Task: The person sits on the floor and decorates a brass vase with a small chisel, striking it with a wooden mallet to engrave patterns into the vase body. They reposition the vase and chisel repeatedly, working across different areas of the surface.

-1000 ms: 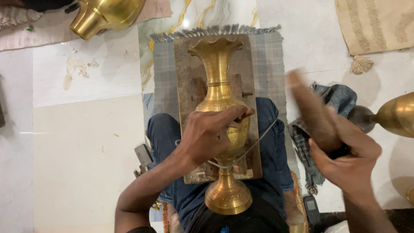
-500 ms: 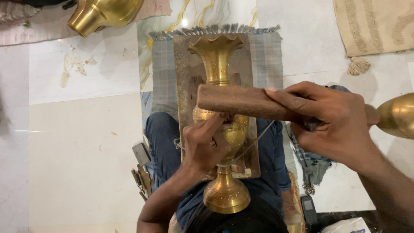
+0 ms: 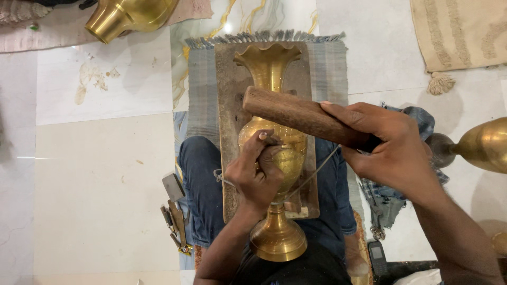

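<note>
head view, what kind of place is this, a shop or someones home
Probably a small metalcraft workspace on a tiled floor. The left hand sets a fine tool on a brass vase, the right hand holds a wooden mallet, and hand tools lie nearby.

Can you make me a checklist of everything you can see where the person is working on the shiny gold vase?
Surface: wooden board on the person's lap, over a grey fringed mat on a pale tiled floor.
Job's things: brass vase lying on the board; wooden mallet above it.
Clutter: small metal tools on the floor; dark phone; blue cloth.
Hands: left hand presses a thin tool to the vase body; right hand grips the mallet.
Cables: thin cord across the board.
Surroundings: two more brass vessels; beige rug.
</note>
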Action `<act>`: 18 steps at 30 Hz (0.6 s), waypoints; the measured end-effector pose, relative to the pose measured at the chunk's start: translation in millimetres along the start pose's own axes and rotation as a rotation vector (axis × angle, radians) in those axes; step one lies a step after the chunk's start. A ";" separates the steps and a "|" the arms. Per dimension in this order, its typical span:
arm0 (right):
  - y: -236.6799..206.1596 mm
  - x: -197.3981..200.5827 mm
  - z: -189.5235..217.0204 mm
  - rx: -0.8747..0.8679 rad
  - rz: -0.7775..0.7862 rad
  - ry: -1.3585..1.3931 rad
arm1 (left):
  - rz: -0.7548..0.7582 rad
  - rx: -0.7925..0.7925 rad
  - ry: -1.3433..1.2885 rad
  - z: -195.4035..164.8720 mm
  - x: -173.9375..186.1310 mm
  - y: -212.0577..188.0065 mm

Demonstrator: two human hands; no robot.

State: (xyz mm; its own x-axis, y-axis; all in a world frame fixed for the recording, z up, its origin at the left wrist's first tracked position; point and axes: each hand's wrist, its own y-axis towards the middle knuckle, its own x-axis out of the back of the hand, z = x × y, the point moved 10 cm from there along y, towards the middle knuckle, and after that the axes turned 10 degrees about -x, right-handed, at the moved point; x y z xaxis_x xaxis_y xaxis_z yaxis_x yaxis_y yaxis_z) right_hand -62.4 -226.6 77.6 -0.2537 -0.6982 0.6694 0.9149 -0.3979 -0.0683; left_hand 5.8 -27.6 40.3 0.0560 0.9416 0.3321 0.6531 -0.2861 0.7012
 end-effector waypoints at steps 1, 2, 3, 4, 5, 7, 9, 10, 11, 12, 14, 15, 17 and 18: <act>1.3 1.3 1.0 -0.016 0.003 -0.007 | 0.000 -0.004 0.008 -0.8 0.0 0.6; 1.7 4.5 8.2 0.024 -0.004 0.005 | 0.001 -0.008 0.015 -0.9 -0.3 0.8; 2.0 8.2 16.5 0.065 -0.009 0.017 | 0.002 -0.012 0.024 -0.9 -0.7 0.9; 1.3 12.7 25.2 0.104 -0.016 0.029 | -0.012 -0.021 0.012 -0.8 -0.5 0.8; -0.3 17.1 33.3 0.134 -0.008 0.057 | -0.022 -0.028 -0.001 -0.8 -0.6 0.3; -5.7 28.1 48.5 0.192 0.009 0.113 | -0.037 -0.038 -0.010 -1.2 -0.6 -1.9; -7.9 26.6 62.3 0.268 -0.028 -0.241 | -0.053 -0.048 0.005 -0.7 0.2 -3.3; -9.9 24.1 67.2 0.303 -0.045 -0.418 | -0.029 -0.037 0.051 1.0 -0.2 -4.3; -12.0 24.2 73.6 0.360 -0.084 -0.521 | -0.004 -0.027 0.095 3.0 -0.1 -4.7; -13.6 22.6 78.8 0.415 -0.125 -0.625 | 0.021 -0.019 0.138 4.4 -1.2 -5.0; -12.0 20.7 81.4 0.446 -0.161 -0.680 | 0.017 -0.049 0.042 2.4 -1.1 -4.0; -8.1 20.1 79.1 0.423 -0.151 -0.631 | 0.013 -0.061 -0.003 0.8 -1.2 -3.3; -1.6 17.1 70.4 0.358 -0.100 -0.576 | 0.115 -0.020 0.009 8.1 -7.3 -0.5; 1.4 13.7 64.3 0.318 -0.063 -0.573 | 0.165 -0.001 0.014 11.3 -10.6 1.0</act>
State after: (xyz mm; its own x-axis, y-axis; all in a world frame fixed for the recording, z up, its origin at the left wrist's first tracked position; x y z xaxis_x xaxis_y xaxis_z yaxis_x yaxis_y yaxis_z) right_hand -44.4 -198.4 134.2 -0.1832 -0.2170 0.9588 0.9741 -0.1715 0.1473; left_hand 14.4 -35.8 30.3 0.1515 0.8791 0.4519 0.6349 -0.4369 0.6372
